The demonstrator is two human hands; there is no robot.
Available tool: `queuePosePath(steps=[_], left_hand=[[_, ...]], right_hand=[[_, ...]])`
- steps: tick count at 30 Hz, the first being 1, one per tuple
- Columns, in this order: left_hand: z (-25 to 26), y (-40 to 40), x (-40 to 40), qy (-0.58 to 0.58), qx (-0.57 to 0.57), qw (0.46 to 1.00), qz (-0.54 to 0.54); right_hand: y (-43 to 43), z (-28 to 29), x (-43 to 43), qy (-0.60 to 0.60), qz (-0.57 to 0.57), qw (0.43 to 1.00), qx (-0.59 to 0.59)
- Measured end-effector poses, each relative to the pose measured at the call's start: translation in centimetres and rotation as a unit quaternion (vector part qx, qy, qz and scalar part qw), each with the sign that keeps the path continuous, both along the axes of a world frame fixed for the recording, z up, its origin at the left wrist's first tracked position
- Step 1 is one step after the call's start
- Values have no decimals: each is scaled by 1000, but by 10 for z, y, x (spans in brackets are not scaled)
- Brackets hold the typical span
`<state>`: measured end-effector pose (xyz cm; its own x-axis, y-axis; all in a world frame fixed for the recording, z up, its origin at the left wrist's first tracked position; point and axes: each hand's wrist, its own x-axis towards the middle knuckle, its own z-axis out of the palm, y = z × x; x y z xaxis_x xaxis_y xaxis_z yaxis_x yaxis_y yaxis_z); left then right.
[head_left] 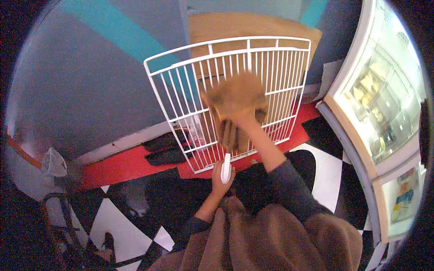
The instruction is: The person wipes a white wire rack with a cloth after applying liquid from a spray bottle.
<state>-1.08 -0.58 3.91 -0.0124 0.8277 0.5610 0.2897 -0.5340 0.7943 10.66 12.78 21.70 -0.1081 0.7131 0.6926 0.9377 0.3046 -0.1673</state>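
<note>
A white wire rack (171, 121) stands tilted before me, in front of a wooden board (217, 25). My right hand (242, 117) presses a brown cloth (240, 88) against the middle of its bars. Cloth and fingers are motion-blurred, and they hide the bars behind them. Below the rack's lower edge, my left hand (221, 179) grips a white plastic spray head (226, 171) seen from above. Any bottle under the spray head is hidden by the hand.
The rack's foot is by a red strip (118, 166) along the wall. Dark objects (162, 154) lie there. At right stands a glass-fronted cabinet (349, 135). A translucent container (54, 162) and dark metal tubing (66, 210) are at left, above a black-and-white checkered floor (118, 227).
</note>
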Motion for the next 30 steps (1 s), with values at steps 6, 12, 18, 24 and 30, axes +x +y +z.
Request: queuePosePath(steps=[6, 12, 18, 24, 30], left_hand=[[5, 4, -1, 11, -58, 998, -1], [7, 6, 4, 18, -56, 998, -8], [-5, 8, 7, 22, -68, 996, -46], [10, 2, 16, 95, -50, 992, -66], [1, 6, 7, 35, -50, 998, -23]], right_hand=[[64, 29, 5, 131, -9, 952, 275], [49, -52, 14, 184, -8, 969, 165], [3, -140, 24, 161, -6, 987, -19], [-32, -167, 36, 113, 19, 984, -140], [-4, -107, 45, 85, 19, 996, -37]])
